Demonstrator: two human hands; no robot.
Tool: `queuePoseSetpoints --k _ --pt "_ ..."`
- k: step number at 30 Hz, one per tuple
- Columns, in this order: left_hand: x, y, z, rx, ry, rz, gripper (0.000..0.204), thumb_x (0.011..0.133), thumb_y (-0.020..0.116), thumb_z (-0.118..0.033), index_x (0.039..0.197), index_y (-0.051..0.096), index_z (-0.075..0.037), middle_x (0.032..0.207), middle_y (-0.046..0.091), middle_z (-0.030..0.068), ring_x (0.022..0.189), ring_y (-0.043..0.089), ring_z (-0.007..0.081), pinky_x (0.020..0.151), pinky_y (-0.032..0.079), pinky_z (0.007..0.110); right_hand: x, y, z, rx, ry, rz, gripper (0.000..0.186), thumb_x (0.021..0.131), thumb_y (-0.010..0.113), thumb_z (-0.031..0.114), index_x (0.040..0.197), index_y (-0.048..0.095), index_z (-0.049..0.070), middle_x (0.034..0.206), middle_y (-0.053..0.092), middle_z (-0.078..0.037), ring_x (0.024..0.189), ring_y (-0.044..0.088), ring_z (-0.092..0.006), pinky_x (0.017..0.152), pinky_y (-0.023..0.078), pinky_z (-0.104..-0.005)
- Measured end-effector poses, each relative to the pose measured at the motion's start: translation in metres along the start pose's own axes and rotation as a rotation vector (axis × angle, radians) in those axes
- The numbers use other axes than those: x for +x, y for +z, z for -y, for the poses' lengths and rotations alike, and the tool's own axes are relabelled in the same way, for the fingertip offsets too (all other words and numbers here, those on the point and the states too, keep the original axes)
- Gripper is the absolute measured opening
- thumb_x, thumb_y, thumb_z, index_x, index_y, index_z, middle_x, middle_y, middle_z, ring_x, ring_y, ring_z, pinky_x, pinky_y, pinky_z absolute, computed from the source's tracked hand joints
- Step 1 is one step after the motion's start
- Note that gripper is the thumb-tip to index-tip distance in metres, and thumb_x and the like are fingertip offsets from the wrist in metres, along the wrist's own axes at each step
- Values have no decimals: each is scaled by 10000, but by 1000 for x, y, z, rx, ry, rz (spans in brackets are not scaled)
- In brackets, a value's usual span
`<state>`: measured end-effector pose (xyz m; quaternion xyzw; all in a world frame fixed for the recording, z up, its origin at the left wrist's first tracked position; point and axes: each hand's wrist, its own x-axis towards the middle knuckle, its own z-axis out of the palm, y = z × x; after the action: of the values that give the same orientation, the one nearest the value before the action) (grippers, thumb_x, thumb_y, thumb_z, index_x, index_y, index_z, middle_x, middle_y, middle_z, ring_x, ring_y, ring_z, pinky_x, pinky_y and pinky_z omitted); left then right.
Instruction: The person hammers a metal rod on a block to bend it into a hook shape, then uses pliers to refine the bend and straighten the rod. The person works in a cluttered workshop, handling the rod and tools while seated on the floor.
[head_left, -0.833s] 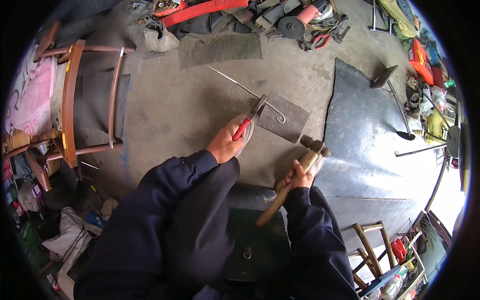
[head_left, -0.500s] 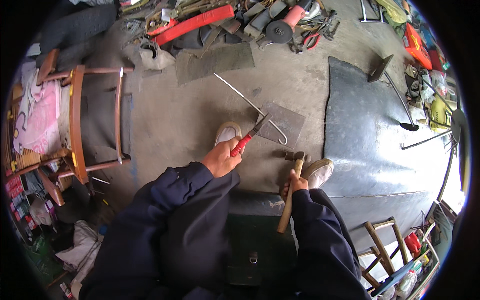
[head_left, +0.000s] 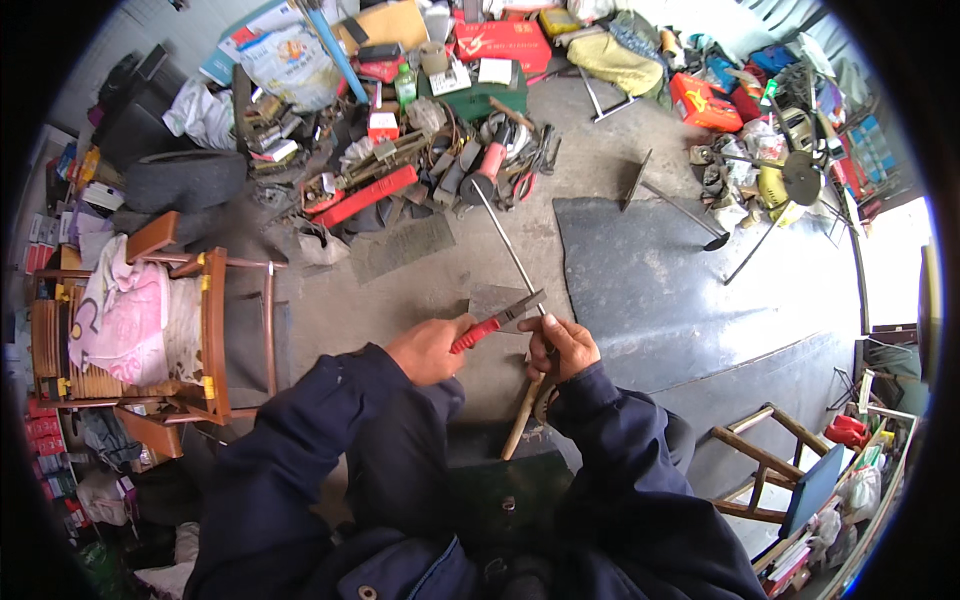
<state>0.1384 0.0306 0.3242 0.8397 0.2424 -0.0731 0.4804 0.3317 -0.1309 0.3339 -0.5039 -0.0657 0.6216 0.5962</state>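
Head view, left hand: yours [head_left: 428, 350] is wrapped firmly around the red handles of the pliers [head_left: 476, 336].
Right hand: your thumb and fingers [head_left: 570, 346] look drawn together on the rod [head_left: 506, 240]; whether you also grip the wooden tool handle [head_left: 521, 418] just below, I cannot tell.
Pliers' bite: the jaws cross the rod just ahead of your right hand.
Rod's handling: probably stiff, light and smooth enough to roll; take it close beside the jaws, where you have most control.
Rod's look: thin, pale, shiny metal, straight where it shows, its near end hidden by your fingers.
Rod's place: between your hands, over the floor [head_left: 395, 300], far end pointing away and leftward.
Beyond: a metal plate [head_left: 487, 299], partly covered by the pliers; a dark mat [head_left: 665, 300] lies rightward.
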Motion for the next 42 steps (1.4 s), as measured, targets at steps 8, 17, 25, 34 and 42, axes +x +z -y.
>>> queuePoseSetpoints --k 8,17,25,34,42 --pt "-107 95 -42 -607 -18 -376 229 933 582 -156 1122 536 -34 894 639 140 714 645 288 658 524 391 -125 -18 -43 111 -189 -161 275 1034 497 277 965 578 24 630 430 1 464 355 -96 426 338 -274" --pt "-163 147 -112 -1470 -77 -508 191 960 621 -157 1105 531 -71 1037 673 142 796 671 213 616 568 346 -236 7 -85 332 78 127 354 1022 428 315 987 622 21 594 279 54 471 247 -73 431 246 -251" --pt "-177 137 -144 -1431 107 -497 195 963 623 -148 1122 537 -74 907 627 110 698 627 210 674 520 359 -266 36 -85 456 198 331 418 971 377 243 1252 598 28 560 240 77 444 205 -70 406 194 -248" --pt "-185 147 -154 -1360 173 -580 136 956 615 -85 1062 544 -40 863 638 113 627 632 194 558 543 335 -266 41 -106 -252 -298 8 314 1033 491 261 1120 672 20 581 403 71 474 331 -39 424 270 -215" --pt "-186 146 -154 -1363 199 -614 126 962 609 -87 1058 543 -38 846 633 116 627 623 193 568 539 344 -266 29 -99 289 68 254 458 1046 400 351 1187 613 -29 601 386 28 528 348 -98 475 305 -239"
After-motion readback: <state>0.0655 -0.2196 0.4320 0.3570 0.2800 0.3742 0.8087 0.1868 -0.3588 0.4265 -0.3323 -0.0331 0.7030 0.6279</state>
